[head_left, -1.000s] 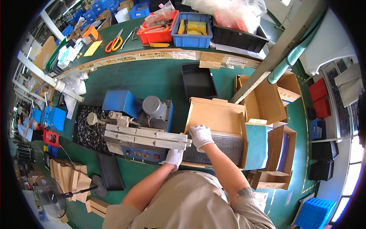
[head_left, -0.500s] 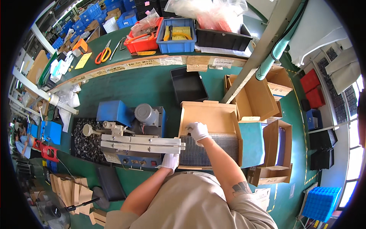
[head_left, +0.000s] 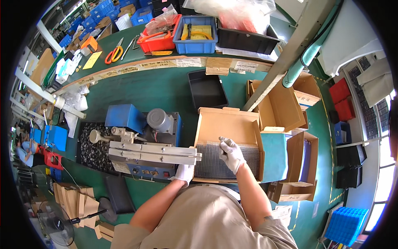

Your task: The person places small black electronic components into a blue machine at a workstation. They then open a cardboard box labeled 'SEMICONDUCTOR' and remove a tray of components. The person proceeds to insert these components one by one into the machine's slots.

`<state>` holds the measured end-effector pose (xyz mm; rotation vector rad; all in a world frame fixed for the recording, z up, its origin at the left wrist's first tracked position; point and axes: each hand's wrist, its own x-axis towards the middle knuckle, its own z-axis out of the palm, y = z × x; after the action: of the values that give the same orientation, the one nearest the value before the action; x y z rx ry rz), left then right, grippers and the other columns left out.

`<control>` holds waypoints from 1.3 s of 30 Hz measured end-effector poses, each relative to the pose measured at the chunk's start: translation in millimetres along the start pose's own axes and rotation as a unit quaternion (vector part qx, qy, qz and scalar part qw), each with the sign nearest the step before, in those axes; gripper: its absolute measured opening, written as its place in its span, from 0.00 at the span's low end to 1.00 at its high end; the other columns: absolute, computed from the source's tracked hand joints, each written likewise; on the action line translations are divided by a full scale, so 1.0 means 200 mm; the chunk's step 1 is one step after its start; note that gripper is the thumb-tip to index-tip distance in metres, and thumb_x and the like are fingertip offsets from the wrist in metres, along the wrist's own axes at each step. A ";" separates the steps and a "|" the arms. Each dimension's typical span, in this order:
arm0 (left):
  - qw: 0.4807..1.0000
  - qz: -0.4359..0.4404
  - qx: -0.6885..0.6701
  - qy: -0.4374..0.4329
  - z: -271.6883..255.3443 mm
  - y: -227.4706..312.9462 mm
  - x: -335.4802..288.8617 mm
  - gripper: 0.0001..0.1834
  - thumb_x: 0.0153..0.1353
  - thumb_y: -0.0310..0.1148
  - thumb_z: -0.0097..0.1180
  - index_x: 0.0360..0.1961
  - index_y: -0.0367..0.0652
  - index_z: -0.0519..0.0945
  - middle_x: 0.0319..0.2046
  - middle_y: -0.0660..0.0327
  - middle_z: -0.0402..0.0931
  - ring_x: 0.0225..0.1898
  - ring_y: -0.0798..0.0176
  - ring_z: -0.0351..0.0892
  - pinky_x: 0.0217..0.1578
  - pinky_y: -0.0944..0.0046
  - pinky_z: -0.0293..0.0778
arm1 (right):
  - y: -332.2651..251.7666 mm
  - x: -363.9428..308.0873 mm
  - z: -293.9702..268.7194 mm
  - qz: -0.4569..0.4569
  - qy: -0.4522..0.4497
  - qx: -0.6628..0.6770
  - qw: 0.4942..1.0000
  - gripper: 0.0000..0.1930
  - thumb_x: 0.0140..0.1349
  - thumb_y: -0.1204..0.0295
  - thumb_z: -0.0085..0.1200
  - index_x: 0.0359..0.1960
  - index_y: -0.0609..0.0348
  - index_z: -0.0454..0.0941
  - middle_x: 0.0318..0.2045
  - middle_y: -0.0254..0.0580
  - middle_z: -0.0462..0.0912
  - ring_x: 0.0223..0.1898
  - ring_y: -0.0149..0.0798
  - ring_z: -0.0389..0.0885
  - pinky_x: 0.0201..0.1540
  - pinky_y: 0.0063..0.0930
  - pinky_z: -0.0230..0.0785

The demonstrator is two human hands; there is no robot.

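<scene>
Packed rows of thin grey parts [head_left: 224, 169] fill the near part of an open cardboard box [head_left: 226, 122]; box sits on the green surface [head_left: 124, 93], just right of the blue machine [head_left: 120, 116]. Right hand [head_left: 231, 154], white glove, is over the rows with fingers curled and nearly closed; can't tell if anything small is pinched in them. Left hand [head_left: 184, 173], also gloved, is at the machine's front right corner below the end of the metal rail [head_left: 153, 151]; its fingers are hidden, so grip and opening can't be told.

Risks, as judged: right wrist or knuckles could knock rows out of line, since the parts stand close-packed; a nudge to the box could hit the rail tip, which overlaps the box's left edge in this view; left fingers could get nipped if anything moves under the rail.

Writing: white labels [head_left: 188, 62] on the shelf edge [head_left: 151, 65] bear dark marks, too small to read reliably; yellow note [head_left: 92, 60] at upper left, same; no brand legible on the machine.
</scene>
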<state>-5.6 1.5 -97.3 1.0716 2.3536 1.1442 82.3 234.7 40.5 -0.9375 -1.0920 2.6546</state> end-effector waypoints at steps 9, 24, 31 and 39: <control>0.991 -0.085 -0.098 -0.039 0.00 0.02 0.01 0.28 0.77 0.37 0.38 0.74 0.38 0.56 0.73 0.52 0.56 0.72 0.52 0.57 0.72 0.58 0.53 | -0.04 -0.21 0.12 -0.013 -0.015 -0.133 0.991 0.15 0.74 0.71 0.48 0.54 0.70 0.74 0.45 0.42 0.80 0.44 0.34 0.79 0.49 0.25 0.76; 0.691 0.234 0.679 -0.082 -0.09 0.20 -0.01 0.30 0.70 0.37 0.36 0.68 0.27 0.63 0.68 0.39 0.62 0.70 0.41 0.60 0.71 0.44 0.53 | -0.11 -0.26 0.40 -0.255 -0.069 -0.456 0.850 0.14 0.64 0.84 0.57 0.49 0.57 0.83 0.31 0.34 0.81 0.33 0.28 0.80 0.40 0.23 0.76; 0.733 0.232 0.636 -0.071 -0.08 0.13 -0.02 0.32 0.70 0.37 0.35 0.69 0.25 0.59 0.70 0.37 0.57 0.72 0.37 0.56 0.73 0.40 0.50 | -0.17 -0.30 0.46 -0.390 -0.080 -0.683 0.612 0.16 0.56 0.84 0.58 0.46 0.55 0.83 0.32 0.46 0.83 0.35 0.47 0.84 0.39 0.35 0.78; 0.988 0.114 0.053 -0.085 0.09 -0.07 -0.04 0.32 0.72 0.37 0.32 0.71 0.28 0.57 0.72 0.39 0.54 0.72 0.38 0.54 0.73 0.41 0.49 | -0.12 -0.28 0.53 -0.438 -0.146 -0.691 0.557 0.22 0.51 0.84 0.52 0.49 0.56 0.79 0.31 0.45 0.83 0.35 0.50 0.82 0.38 0.40 0.76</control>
<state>2.7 -0.5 -120.9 1.4473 2.2225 0.9651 62.2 171.7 142.5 0.2065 -2.7315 0.7398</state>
